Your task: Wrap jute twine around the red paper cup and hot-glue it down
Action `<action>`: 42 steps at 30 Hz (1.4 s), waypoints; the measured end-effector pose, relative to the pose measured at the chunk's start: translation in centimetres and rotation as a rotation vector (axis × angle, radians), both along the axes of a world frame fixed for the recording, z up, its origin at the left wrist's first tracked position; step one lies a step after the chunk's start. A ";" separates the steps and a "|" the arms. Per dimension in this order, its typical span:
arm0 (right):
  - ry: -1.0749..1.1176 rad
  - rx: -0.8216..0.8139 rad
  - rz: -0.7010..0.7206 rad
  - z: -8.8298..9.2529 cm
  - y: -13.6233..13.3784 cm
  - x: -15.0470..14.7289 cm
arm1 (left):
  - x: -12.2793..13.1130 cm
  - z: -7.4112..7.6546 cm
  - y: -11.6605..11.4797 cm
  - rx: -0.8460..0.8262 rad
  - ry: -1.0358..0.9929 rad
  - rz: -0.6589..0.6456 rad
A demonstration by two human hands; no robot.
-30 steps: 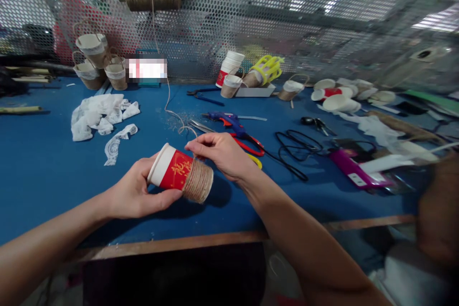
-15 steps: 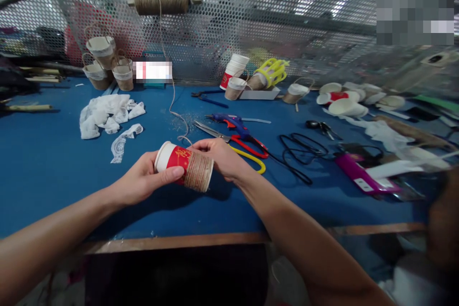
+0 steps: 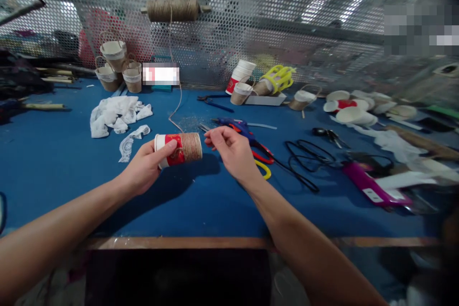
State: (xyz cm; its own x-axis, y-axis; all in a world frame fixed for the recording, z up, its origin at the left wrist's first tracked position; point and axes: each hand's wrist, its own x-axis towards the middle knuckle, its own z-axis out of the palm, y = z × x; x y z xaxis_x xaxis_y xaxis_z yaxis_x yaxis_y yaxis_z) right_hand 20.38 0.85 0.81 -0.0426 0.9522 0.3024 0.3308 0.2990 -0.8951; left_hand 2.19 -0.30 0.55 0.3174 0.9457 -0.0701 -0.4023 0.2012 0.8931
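Note:
My left hand (image 3: 145, 167) grips a red paper cup (image 3: 178, 148) lying sideways above the blue table, its bottom half wound with jute twine. A loose strand of twine (image 3: 175, 105) runs from the cup up to the twine spool (image 3: 173, 8) hung on the mesh wall. My right hand (image 3: 231, 150) is just right of the cup's base, off the cup, fingers loosely curled with fingertips pinched; whether the strand is in them I cannot tell.
Blue glue gun (image 3: 234, 125), red-and-yellow scissors (image 3: 260, 155) and black cable (image 3: 303, 155) lie right of my hands. White lace scraps (image 3: 114, 114) lie left. Twine-wrapped cups (image 3: 116, 64) stand at back left, more cups (image 3: 242, 81) at back centre and right. Table's wooden edge (image 3: 179, 243) is near me.
My left hand has rolled the cup so more twine faces up. My right hand has come off the cup and moved a little right. The view has tilted slightly.

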 end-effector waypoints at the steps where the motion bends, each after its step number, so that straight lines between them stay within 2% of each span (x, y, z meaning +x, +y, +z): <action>1: -0.021 0.012 0.047 0.1 -0.3 -0.2 | 0.0 -0.1 0.1 0.005 0.020 0.008; 5: -0.096 -0.042 0.123 0.3 -1.4 -0.9 | -0.2 -0.7 0.2 0.122 0.147 0.031; 12: -0.111 -0.107 0.077 0.2 -1.8 -1.4 | -0.4 -0.9 -0.6 0.490 0.467 -0.011; 16: -0.125 -0.106 0.068 -0.1 -1.7 -1.3 | -0.5 -0.9 -0.7 0.616 0.599 -0.018; 25: -0.086 -0.123 0.093 0.2 -1.7 -1.2 | -0.8 -1.3 -0.4 0.705 0.643 -0.026; 31: 0.182 -0.225 0.115 0.4 -1.2 -0.8 | -1.1 -1.6 0.1 0.841 0.663 -0.006; 33: 0.213 -0.227 0.128 0.5 -1.2 -0.7 | -1.2 -1.4 0.4 0.809 0.657 -0.018; 36: 0.068 -0.067 0.129 0.5 -1.4 -0.8 | -1.3 -0.9 0.8 0.495 0.496 -0.051; 38: -0.068 0.086 0.143 0.5 -1.6 -0.9 | -1.4 -0.8 1.1 0.306 0.299 -0.061; 40: -0.175 0.183 0.182 0.5 -1.6 -0.9 | -1.4 -0.7 1.4 0.196 0.194 -0.074; 42: -0.228 0.199 0.201 0.4 -1.5 -0.8 | -1.4 -0.8 1.5 0.143 0.180 -0.074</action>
